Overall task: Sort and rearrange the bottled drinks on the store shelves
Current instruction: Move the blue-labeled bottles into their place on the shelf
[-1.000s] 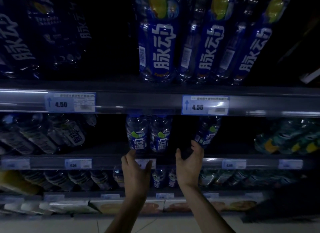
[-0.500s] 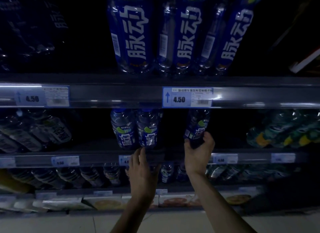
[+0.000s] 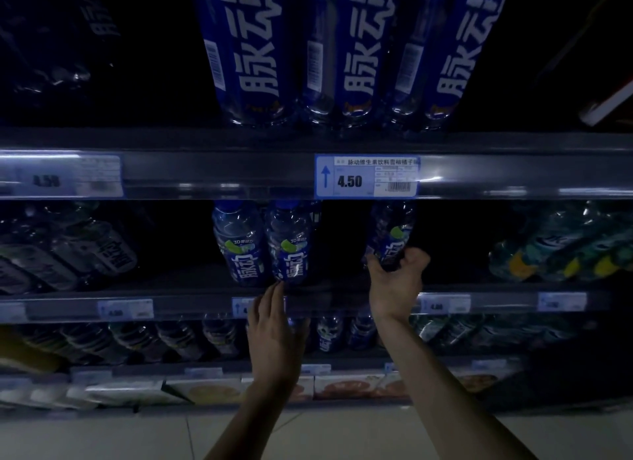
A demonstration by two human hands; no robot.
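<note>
A dim store shelf holds blue-labelled drink bottles. My right hand (image 3: 397,281) is closed around the base of one tilted blue bottle (image 3: 390,237) on the middle shelf, right of an empty gap. Two matching blue bottles (image 3: 239,247) (image 3: 291,250) stand side by side to the left. My left hand (image 3: 274,333) is spread flat, fingertips just under the right one of that pair, at the shelf's front rail (image 3: 191,305). Three tall blue bottles (image 3: 359,48) stand on the shelf above.
Price tags (image 3: 366,177) sit on the shelf rails. Clear bottles (image 3: 68,250) lie at the middle shelf's left, green-labelled ones (image 3: 565,247) at its right. More bottles (image 3: 329,333) fill the lower shelf, boxed goods (image 3: 346,386) the bottom one. Pale floor (image 3: 102,439) lies below.
My right hand rose and closed around the tilted bottle's base. My left hand moved up to the shelf rail under the pair. The view came closer to the shelves.
</note>
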